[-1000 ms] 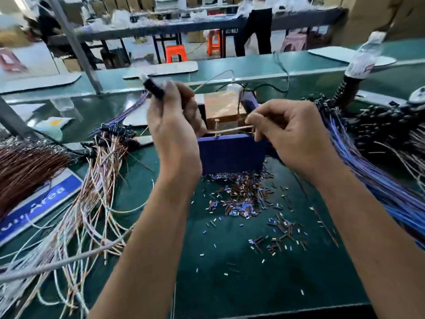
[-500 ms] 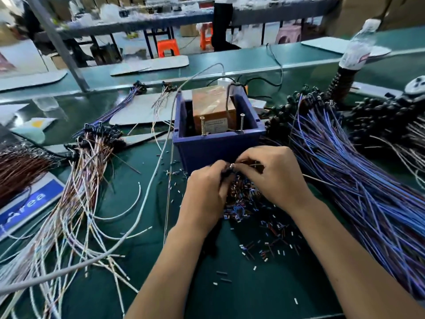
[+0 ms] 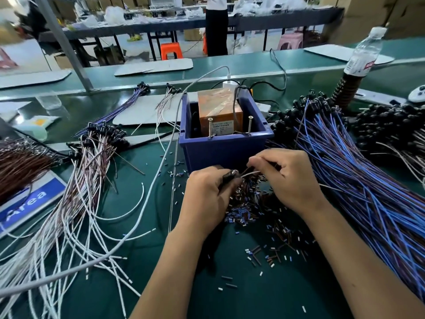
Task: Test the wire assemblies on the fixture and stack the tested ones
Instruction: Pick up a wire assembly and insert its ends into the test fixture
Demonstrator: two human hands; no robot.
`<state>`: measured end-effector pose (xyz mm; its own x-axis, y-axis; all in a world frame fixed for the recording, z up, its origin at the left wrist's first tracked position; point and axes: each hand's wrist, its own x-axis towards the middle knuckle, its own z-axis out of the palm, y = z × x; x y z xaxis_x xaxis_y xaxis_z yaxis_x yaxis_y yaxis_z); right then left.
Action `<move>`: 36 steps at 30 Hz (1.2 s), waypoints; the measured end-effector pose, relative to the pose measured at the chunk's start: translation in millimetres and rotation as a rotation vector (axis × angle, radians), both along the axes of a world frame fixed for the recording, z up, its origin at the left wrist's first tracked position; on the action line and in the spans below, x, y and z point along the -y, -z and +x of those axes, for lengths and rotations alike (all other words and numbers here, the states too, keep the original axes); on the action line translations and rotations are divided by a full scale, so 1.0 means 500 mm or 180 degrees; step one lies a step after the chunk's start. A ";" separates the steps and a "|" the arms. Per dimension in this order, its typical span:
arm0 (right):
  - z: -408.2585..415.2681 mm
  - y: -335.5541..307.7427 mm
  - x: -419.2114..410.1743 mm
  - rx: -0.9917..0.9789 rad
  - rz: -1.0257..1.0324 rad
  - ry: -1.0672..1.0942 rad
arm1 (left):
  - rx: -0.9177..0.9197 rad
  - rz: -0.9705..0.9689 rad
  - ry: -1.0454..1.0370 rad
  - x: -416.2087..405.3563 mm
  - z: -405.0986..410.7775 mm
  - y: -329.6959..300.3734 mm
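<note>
- Wire assembly (image 3: 249,173): one, stretched between both grips just before the blue bin (image 3: 226,153), mid-surface.
- Left hand (image 3: 204,199) pinches its black end; right hand (image 3: 289,178) pinches the pale wire.
- Two upright screws (image 3: 210,127) on the bin's near rim.

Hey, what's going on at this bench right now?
A person is working on one wire assembly in front of the blue bin that holds the test fixture. The left hand grips its black end and the right hand pinches its leads. Blue wires lie piled at right, white ones at left.
</note>
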<state>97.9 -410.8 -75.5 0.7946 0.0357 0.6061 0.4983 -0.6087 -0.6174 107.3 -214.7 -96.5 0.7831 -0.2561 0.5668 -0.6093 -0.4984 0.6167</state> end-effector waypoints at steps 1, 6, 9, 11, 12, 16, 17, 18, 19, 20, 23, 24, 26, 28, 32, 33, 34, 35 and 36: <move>0.000 0.000 0.006 0.0166 0.0196 0.0216 | -0.0027 -0.0029 -0.0035 0.000 0.000 0.002; -0.012 -0.014 0.000 0.1207 -0.0252 0.0675 | -0.0246 -0.0556 -0.0402 -0.006 -0.004 -0.003; -0.031 -0.012 -0.062 0.1746 -0.0525 0.0146 | -0.0506 -0.0941 -0.0415 -0.002 -0.009 -0.010; -0.041 -0.002 -0.092 0.1315 -0.0178 -0.0247 | -0.0665 -0.1178 -0.0297 -0.001 -0.010 -0.011; -0.042 0.003 -0.098 0.0949 0.0106 -0.0299 | -0.0710 -0.1275 -0.0250 -0.001 -0.010 -0.012; -0.033 0.000 -0.081 0.0262 0.1429 0.0357 | -0.0843 -0.1495 -0.0109 0.002 -0.015 -0.017; -0.027 -0.006 -0.067 0.0221 0.1854 0.0512 | -0.0871 -0.1504 -0.0066 0.002 -0.015 -0.016; -0.023 -0.012 -0.053 0.0205 0.2306 0.0542 | -0.0905 -0.1492 -0.0024 0.002 -0.015 -0.015; -0.019 -0.018 -0.039 0.0227 0.2697 0.0491 | -0.0929 -0.1450 0.0009 0.001 -0.014 -0.014; -0.016 -0.022 -0.027 0.0256 0.2941 0.0426 | -0.0946 -0.1376 0.0028 0.001 -0.014 -0.013; -0.011 -0.028 -0.007 0.0225 0.3234 0.0220 | -0.0897 -0.1358 0.0002 0.005 -0.017 -0.013; -0.012 -0.028 -0.001 0.0124 0.3294 0.0099 | -0.0808 -0.1500 -0.0046 0.006 -0.017 -0.015; -0.014 -0.026 0.006 -0.0214 0.3029 -0.0205 | -0.0702 -0.2027 -0.0116 0.003 -0.015 -0.018; -0.020 -0.022 0.003 -0.0681 0.2352 -0.0525 | -0.0943 -0.2701 0.0152 -0.003 -0.012 -0.024; -0.032 -0.009 -0.039 -0.1251 0.0919 -0.0941 | -0.1672 -0.2989 0.1006 -0.007 -0.015 -0.034; -0.034 -0.006 -0.050 -0.1351 0.0761 -0.1062 | -0.1783 -0.2876 0.1083 -0.004 -0.018 -0.036; -0.035 -0.003 -0.057 -0.1439 0.0718 -0.1167 | -0.1859 -0.2752 0.1095 -0.003 -0.020 -0.038; -0.036 0.000 -0.061 -0.1503 0.0754 -0.1232 | -0.1901 -0.2626 0.1080 -0.001 -0.023 -0.039; -0.037 0.002 -0.062 -0.1546 0.0831 -0.1261 | -0.1925 -0.2509 0.1063 0.000 -0.025 -0.038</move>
<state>79.3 -379.8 -76.6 0.9359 0.2814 0.2118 0.2819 -0.2379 -0.9295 94.9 -214.9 -77.6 0.9490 -0.2397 0.2047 -0.1238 0.3138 0.9414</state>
